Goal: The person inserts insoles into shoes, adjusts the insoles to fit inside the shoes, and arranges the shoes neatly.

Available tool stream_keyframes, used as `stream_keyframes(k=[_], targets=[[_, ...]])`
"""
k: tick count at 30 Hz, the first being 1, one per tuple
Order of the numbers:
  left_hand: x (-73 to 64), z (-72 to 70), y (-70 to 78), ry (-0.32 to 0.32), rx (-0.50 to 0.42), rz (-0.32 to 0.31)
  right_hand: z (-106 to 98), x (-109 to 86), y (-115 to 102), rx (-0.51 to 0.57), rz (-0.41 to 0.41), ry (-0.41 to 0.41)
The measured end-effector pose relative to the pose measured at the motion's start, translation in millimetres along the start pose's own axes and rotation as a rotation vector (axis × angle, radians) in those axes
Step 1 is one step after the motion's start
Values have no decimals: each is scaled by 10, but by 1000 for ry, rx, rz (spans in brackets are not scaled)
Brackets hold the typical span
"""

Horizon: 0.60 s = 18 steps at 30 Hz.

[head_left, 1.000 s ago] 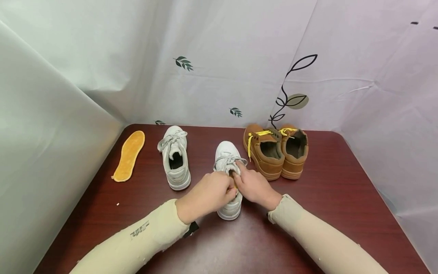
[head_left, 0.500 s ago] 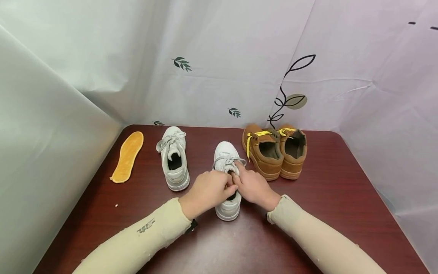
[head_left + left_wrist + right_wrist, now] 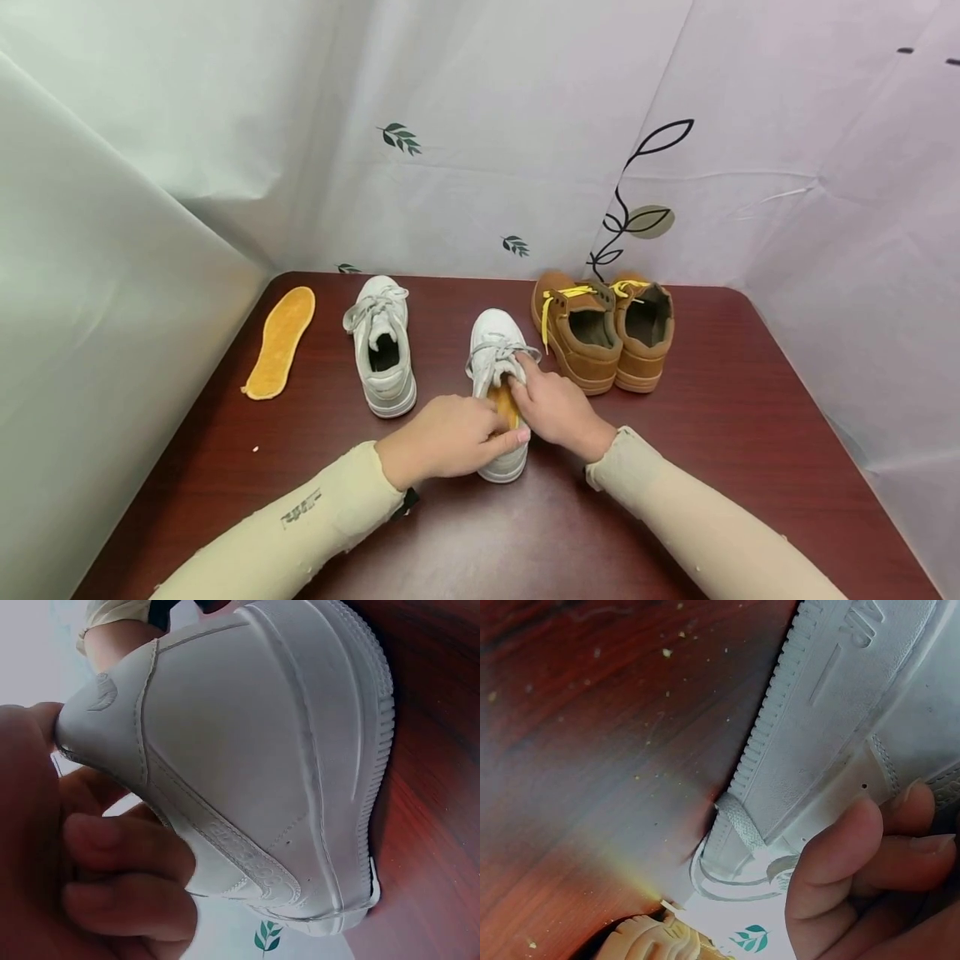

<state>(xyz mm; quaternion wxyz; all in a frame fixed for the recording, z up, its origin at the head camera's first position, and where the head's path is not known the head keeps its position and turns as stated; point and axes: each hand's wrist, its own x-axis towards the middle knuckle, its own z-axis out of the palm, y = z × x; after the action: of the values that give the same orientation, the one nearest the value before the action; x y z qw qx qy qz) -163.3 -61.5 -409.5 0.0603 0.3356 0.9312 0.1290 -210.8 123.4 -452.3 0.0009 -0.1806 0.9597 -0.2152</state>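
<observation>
A white sneaker stands on the table, toe pointing away, with an orange-yellow insole visible inside its opening. My left hand is at the heel end, its fingers reaching over the collar by the insole. The thumb lies across the heel opening; the left wrist view shows curled fingers beside the collar, with some fingertips hidden. My right hand grips the sneaker's right collar and tongue near the laces. In the right wrist view its curled fingers are against the upper.
Left of the held shoe stands a second white sneaker. Another orange-yellow insole lies at the far left of the table. Two brown shoes, a left one and a right one, stand close on the right.
My left hand has drawn back from deep in the shoe's opening toward the heel, its thumb now extended. More of the insole shows inside. The right hand keeps its hold.
</observation>
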Motion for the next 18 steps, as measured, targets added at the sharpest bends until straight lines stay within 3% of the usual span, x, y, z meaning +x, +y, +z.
stream_keyframes(k=[4,11,14,18], targets=[[-26,23,-10,-27,26,8,-3,1,-20,3,12,-14],[-13,51,-13,68,19,94,-3,5,-16,4,6,-22],[4,52,-36,39,10,114,-3,8,-10,2,6,-20],[31,47,-48,-54,33,93,2,6,-1,6,9,-18]])
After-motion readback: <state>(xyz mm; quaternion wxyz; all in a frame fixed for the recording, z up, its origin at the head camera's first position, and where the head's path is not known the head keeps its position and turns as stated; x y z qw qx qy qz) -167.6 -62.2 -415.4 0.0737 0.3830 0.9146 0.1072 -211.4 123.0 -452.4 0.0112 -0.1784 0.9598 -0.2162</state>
